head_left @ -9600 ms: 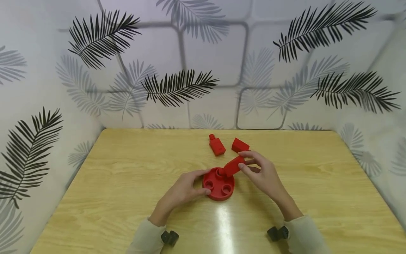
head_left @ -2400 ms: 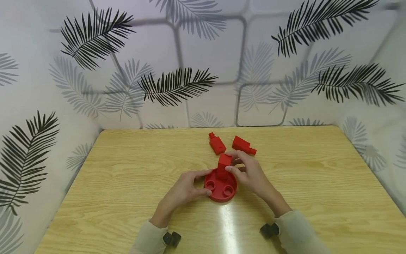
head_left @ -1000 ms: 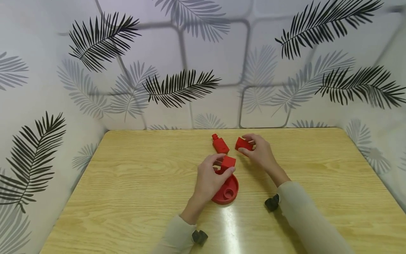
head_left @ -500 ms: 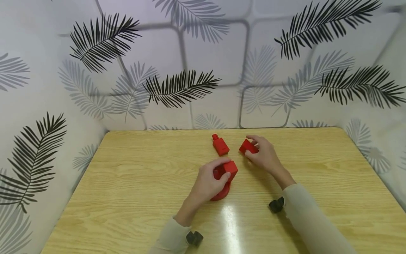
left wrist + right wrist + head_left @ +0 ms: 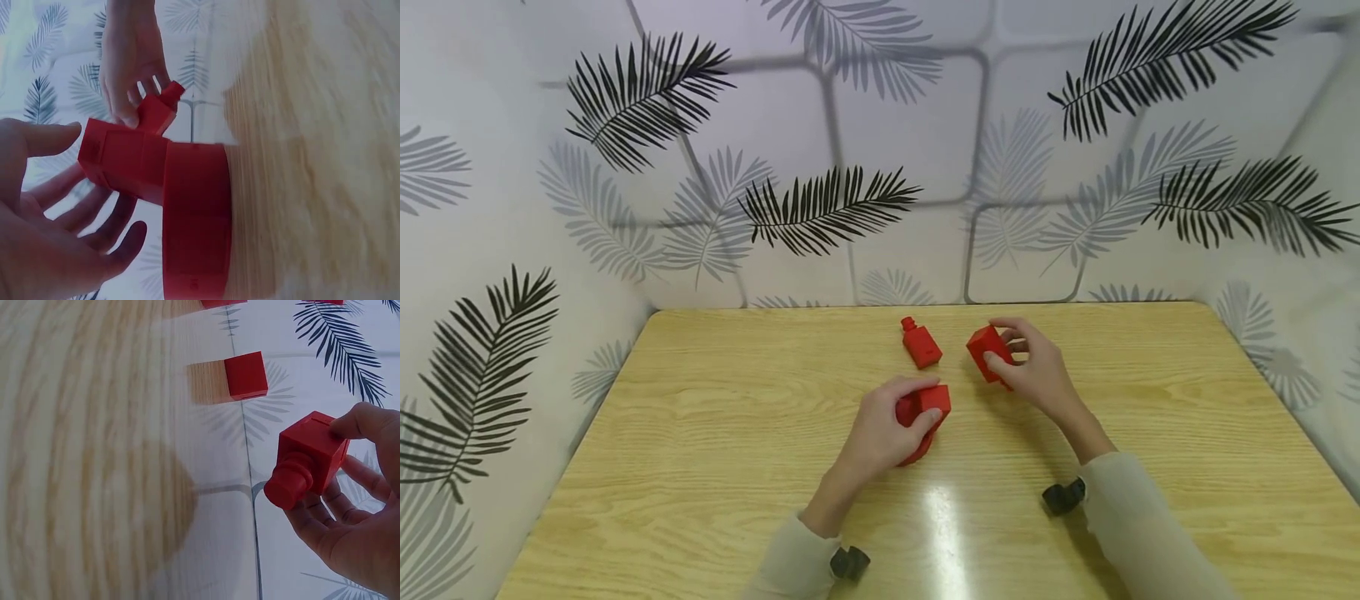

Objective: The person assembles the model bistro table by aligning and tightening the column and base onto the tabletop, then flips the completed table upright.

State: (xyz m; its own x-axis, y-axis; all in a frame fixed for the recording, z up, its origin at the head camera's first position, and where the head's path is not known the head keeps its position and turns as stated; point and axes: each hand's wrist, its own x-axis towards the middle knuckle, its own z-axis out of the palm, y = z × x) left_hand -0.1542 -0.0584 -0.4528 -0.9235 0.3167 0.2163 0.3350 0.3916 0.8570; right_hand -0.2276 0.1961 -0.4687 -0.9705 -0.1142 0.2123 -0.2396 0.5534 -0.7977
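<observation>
My left hand (image 5: 880, 425) grips a red block (image 5: 936, 398) that stands upright on a round red dish (image 5: 917, 454) with sockets in its floor. The hand covers most of the dish; its side wall and the block show in the left wrist view. To the right and farther back, my right hand (image 5: 1037, 367) pinches a second red block (image 5: 988, 352) between thumb and fingers. Its ridged round peg (image 5: 289, 484) points down and toward the camera in the right wrist view, apart from the dish. A third red block (image 5: 922, 347) with a peg lies behind the dish, touched by neither hand.
Everything rests on a wood-grain table (image 5: 722, 433). A wall (image 5: 880, 275) with a leaf pattern stands at its back edge. Dark wrist cameras (image 5: 850, 564) sit at both cuffs.
My right hand set one block on the dish, then picked up another from the back right and tilted it. My left hand moved from the dish's rim to the standing block; both shifted slightly left.
</observation>
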